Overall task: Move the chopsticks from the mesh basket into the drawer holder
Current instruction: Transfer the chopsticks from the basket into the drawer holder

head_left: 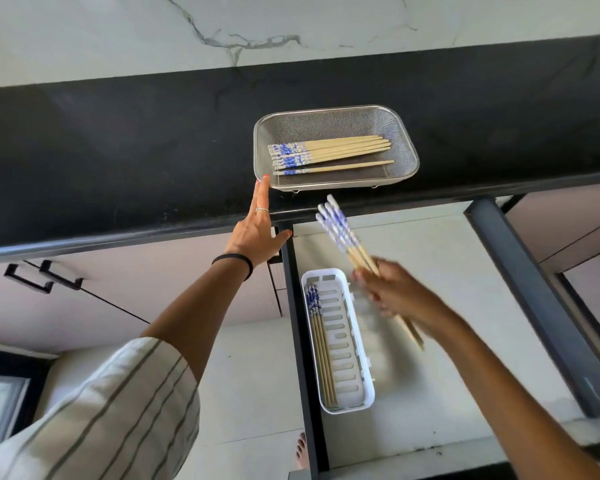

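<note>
A metal mesh basket [407, 143] stands on the black counter and holds several wooden chopsticks [347, 150] with blue-patterned ends. My left hand [257, 230] reaches toward the basket's near left corner with fingers straight, fingertips touching its rim. My right hand [395, 292] grips a bundle of chopsticks [340, 230] over the open drawer, patterned ends pointing up and away; it is motion-blurred. Below it sits the white slotted drawer holder [354, 344], with several chopsticks [321, 344] lying along its left side.
The open drawer [447, 258] has a pale floor and dark frame rails on the left and right. Black cabinet handles [44, 275] sit at lower left under the counter edge. A marble wall rises behind the counter. A bare foot shows on the floor below.
</note>
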Demonstrator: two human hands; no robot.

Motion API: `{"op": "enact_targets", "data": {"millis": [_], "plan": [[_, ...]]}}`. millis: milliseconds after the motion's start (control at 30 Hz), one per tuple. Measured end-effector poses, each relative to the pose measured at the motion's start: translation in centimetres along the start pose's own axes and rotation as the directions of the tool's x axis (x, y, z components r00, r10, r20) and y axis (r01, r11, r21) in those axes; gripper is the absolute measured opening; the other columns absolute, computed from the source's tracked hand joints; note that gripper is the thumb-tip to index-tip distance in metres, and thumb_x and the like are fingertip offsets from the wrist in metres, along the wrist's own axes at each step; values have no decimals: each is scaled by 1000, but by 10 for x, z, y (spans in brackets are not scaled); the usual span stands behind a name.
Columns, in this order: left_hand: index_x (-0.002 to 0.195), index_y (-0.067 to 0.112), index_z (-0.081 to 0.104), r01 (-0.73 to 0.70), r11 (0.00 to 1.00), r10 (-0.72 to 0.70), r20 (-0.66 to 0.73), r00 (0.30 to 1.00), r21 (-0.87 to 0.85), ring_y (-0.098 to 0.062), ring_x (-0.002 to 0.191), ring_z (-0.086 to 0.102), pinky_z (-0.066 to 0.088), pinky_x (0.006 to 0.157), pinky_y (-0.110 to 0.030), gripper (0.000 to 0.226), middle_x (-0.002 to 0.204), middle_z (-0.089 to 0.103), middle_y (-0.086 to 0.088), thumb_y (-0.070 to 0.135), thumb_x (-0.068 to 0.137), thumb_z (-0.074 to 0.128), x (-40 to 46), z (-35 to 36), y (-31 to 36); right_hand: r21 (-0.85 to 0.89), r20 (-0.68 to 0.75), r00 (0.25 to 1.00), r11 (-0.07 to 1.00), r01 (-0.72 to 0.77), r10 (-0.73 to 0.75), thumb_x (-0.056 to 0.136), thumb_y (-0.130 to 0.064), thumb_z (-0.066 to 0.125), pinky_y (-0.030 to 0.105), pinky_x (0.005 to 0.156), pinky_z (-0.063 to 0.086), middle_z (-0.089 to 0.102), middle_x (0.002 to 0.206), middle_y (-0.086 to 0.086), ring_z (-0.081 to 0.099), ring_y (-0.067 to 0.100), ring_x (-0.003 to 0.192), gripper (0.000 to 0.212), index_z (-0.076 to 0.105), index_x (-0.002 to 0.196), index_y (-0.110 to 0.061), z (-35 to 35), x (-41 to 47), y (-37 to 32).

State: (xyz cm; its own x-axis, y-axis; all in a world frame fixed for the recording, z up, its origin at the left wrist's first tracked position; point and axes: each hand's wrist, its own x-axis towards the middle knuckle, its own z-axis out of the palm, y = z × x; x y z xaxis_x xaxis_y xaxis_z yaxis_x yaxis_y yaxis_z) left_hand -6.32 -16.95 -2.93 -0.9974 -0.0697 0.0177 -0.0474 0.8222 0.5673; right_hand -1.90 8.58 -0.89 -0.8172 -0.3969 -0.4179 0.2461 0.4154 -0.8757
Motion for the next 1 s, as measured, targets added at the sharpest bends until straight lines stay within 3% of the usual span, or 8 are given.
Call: {"op": "enact_targets", "data": {"millis": [200, 400, 567, 667, 800, 900, 1000], "plan": [[150, 20, -11, -4, 1000, 4, 10, 1000, 14, -36, 120, 54, 47, 96, -41, 105, 161, 3, -7, 19, 84, 70, 1, -1, -1, 155, 137, 906, 895, -419, 401, 99, -10, 40, 20, 41, 35, 47, 65, 1, 37, 8, 47, 20, 51, 110, 3, 46, -14, 67], [150, 21, -13, 5, 1000, -5, 7, 1000, 4, -34, 112, 59, 51, 89, -36, 107, 160, 7, -9, 17, 83, 70, 1, 0, 0, 221, 3, 850, 829, -514, 527, 97, -4, 40, 24, 43, 41, 50, 65, 7, 43, 15, 49, 11, 51, 98, -5, 80, 14, 85], [149, 21, -16, 18, 1000, -18, 23, 1000, 3, -32, 99, 64, 50, 80, -31, 111, 160, 10, -10, 17, 82, 72, 1, 1, 2, 106, -112, 814, 821, -560, 570, 95, -6, 34, 21, 46, 42, 57, 70, 7, 52, 14, 54, 21, 49, 109, -6, 94, 36, 95], [149, 20, -15, 29, 999, -29, 21, 999, 15, -34, 103, 63, 51, 86, -34, 110, 160, 6, -9, 17, 82, 72, 1, 1, 4, 55, -205, 814, 837, -545, 543, 92, -6, 40, 23, 47, 45, 60, 84, 12, 57, 19, 62, 30, 48, 121, -2, 99, 42, 103], [150, 17, -14, 23, 999, -23, 21, 1000, 27, -35, 105, 62, 50, 91, -38, 109, 160, 1, -8, 16, 82, 72, 0, 0, 4, -61, -267, 825, 846, -530, 498, 89, -5, 44, 32, 75, 52, 59, 122, 23, 62, 33, 100, 40, 47, 128, 4, 105, 44, 109], [150, 18, -14, 27, 999, -28, 22, 999, 33, -35, 104, 62, 49, 91, -39, 109, 160, 4, -8, 17, 82, 71, 0, 0, 4, -162, -305, 841, 846, -508, 447, 92, -9, 46, 40, 95, 51, 56, 127, 23, 57, 37, 115, 33, 49, 122, 5, 108, 41, 110], [150, 20, -13, 40, 998, -41, 16, 999, 55, -34, 99, 64, 50, 89, -39, 109, 160, 7, -9, 18, 82, 72, 1, 1, 4, -173, -313, 853, 858, -483, 417, 89, -1, 47, 41, 98, 49, 55, 126, 23, 56, 37, 116, 31, 49, 120, 5, 108, 41, 112]]}}
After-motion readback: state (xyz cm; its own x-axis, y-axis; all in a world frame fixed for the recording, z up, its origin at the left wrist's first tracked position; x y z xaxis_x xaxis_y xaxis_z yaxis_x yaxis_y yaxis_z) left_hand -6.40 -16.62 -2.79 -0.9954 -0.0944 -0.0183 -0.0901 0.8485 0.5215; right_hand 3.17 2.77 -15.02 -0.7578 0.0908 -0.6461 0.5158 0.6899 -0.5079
